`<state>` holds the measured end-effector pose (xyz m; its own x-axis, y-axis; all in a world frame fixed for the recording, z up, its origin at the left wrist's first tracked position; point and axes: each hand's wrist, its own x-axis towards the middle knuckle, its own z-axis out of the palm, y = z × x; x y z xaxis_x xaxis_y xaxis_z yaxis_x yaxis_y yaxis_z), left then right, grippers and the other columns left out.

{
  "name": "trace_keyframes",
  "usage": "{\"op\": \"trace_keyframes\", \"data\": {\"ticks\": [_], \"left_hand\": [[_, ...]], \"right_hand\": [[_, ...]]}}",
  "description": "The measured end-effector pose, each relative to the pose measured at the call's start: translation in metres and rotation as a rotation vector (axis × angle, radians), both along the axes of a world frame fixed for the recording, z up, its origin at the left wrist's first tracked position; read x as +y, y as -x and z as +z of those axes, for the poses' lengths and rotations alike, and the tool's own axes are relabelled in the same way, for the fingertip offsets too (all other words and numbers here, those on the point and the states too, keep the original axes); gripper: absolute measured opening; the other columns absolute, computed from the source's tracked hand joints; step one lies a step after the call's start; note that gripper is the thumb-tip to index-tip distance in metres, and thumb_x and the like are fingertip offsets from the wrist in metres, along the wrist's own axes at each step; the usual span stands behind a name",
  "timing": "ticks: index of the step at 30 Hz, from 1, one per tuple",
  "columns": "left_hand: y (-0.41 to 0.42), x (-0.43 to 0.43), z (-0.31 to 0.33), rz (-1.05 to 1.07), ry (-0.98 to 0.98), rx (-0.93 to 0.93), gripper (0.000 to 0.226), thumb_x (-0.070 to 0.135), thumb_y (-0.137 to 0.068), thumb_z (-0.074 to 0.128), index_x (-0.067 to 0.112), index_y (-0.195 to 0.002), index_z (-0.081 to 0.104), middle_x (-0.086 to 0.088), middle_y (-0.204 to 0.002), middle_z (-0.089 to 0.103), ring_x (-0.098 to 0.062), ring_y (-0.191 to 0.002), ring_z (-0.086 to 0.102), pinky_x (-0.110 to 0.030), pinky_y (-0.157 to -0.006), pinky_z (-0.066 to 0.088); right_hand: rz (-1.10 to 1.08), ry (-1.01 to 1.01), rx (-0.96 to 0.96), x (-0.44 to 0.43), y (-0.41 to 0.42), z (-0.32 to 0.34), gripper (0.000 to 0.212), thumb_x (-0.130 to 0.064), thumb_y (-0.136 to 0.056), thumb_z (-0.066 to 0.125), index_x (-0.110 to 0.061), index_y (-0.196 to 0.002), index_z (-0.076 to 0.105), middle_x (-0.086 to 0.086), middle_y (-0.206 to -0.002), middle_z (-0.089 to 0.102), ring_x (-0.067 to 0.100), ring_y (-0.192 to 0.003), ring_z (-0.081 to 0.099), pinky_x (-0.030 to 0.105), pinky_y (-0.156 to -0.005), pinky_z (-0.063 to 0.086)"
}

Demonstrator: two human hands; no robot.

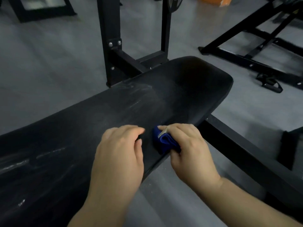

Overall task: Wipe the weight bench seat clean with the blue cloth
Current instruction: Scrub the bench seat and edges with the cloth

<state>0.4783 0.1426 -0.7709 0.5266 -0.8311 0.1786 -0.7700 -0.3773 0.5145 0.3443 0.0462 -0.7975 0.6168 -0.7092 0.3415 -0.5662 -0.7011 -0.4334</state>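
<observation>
The black padded weight bench seat runs from the lower left to the upper right, with pale dusty streaks on its surface. A folded blue cloth lies on the seat's near edge. My right hand grips the cloth, fingers curled over it, a pale tag sticking out by the fingertips. My left hand rests on the seat just left of the cloth, its fingers bent down onto the pad and holding nothing.
Black steel uprights of the bench rack rise behind the seat. The bench's base bar runs to the right under it. Another black frame stands on the grey floor at the upper right, with a strap near it.
</observation>
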Motion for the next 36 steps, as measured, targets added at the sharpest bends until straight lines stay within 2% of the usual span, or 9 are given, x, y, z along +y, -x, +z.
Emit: {"op": "trace_keyframes", "data": {"ticks": [3,6,12,18,21,25,28,31,36], "left_hand": [[-0.002,0.004,0.003,0.001,-0.002,0.023,0.031,0.017,-0.085,0.061,0.026,-0.116,0.065,0.014,-0.106,0.065,-0.013,-0.105,0.054,-0.025,-0.082,0.038],[0.001,0.006,0.003,-0.017,0.025,-0.001,0.033,0.015,-0.084,0.063,0.024,-0.116,0.064,0.012,-0.104,0.065,-0.016,-0.102,0.056,-0.031,-0.082,0.043],[-0.002,0.007,0.000,-0.005,0.016,-0.076,0.024,0.011,-0.080,0.065,0.023,-0.100,0.072,0.007,-0.103,0.066,-0.022,-0.097,0.056,-0.035,-0.077,0.043],[-0.012,0.016,-0.001,0.048,0.010,-0.077,0.024,0.010,-0.081,0.066,0.024,-0.099,0.072,0.008,-0.103,0.066,-0.022,-0.099,0.055,-0.033,-0.078,0.040],[-0.016,0.016,-0.001,0.053,0.017,-0.095,0.024,0.009,-0.078,0.068,0.024,-0.096,0.072,0.008,-0.101,0.067,-0.023,-0.096,0.056,-0.035,-0.075,0.043],[-0.019,0.015,-0.001,0.053,0.019,-0.109,0.025,0.008,-0.076,0.069,0.026,-0.094,0.073,0.009,-0.100,0.067,-0.023,-0.094,0.058,-0.034,-0.074,0.041],[-0.020,0.014,0.000,0.047,0.032,-0.106,0.027,0.007,-0.075,0.070,0.027,-0.093,0.073,0.010,-0.100,0.067,-0.022,-0.094,0.059,-0.035,-0.074,0.041],[-0.019,0.012,0.001,0.032,0.029,-0.110,0.027,0.009,-0.075,0.070,0.029,-0.093,0.072,0.011,-0.100,0.066,-0.022,-0.094,0.060,-0.038,-0.076,0.044],[-0.021,0.009,0.000,0.035,-0.009,-0.145,0.030,0.009,-0.068,0.074,0.029,-0.090,0.073,0.010,-0.099,0.068,-0.024,-0.090,0.062,-0.040,-0.069,0.049]], "right_hand": [[-0.093,0.018,0.032,-0.026,0.006,0.005,0.057,0.005,-0.062,0.048,-0.020,-0.110,0.066,-0.005,-0.108,0.067,0.017,-0.099,0.053,0.013,-0.089,0.031],[-0.261,-0.063,-0.015,-0.026,0.006,0.005,0.054,0.007,-0.066,0.051,-0.021,-0.110,0.065,-0.006,-0.107,0.064,0.016,-0.102,0.049,0.005,-0.085,0.027],[0.096,-0.047,0.002,0.007,0.003,0.001,0.053,0.005,-0.058,0.050,-0.016,-0.104,0.067,-0.005,-0.107,0.066,0.014,-0.100,0.054,0.013,-0.093,0.036],[-0.279,-0.070,-0.015,-0.041,-0.009,0.003,0.052,0.008,-0.071,0.051,-0.019,-0.112,0.065,-0.004,-0.111,0.063,0.016,-0.107,0.048,0.010,-0.087,0.028],[-0.091,-0.053,-0.046,-0.009,-0.020,0.002,0.052,0.006,-0.059,0.049,-0.019,-0.101,0.066,-0.006,-0.101,0.064,0.012,-0.098,0.048,0.002,-0.088,0.027],[0.082,-0.022,0.024,-0.010,-0.014,0.007,0.050,-0.001,-0.059,0.045,-0.019,-0.100,0.066,-0.008,-0.103,0.066,0.010,-0.097,0.053,0.015,-0.087,0.038],[-0.083,-0.040,0.086,-0.048,-0.018,0.012,0.049,0.002,-0.068,0.049,-0.022,-0.108,0.065,-0.006,-0.107,0.065,0.016,-0.103,0.051,0.023,-0.086,0.040],[-0.275,-0.104,0.023,-0.056,-0.029,0.009,0.050,0.003,-0.076,0.049,-0.025,-0.115,0.061,-0.006,-0.110,0.061,0.013,-0.107,0.047,0.020,-0.085,0.035],[0.079,-0.149,-0.001,-0.002,-0.033,0.005,0.056,0.001,-0.058,0.045,-0.024,-0.103,0.066,-0.011,-0.107,0.065,0.007,-0.102,0.051,0.010,-0.091,0.036]]}}
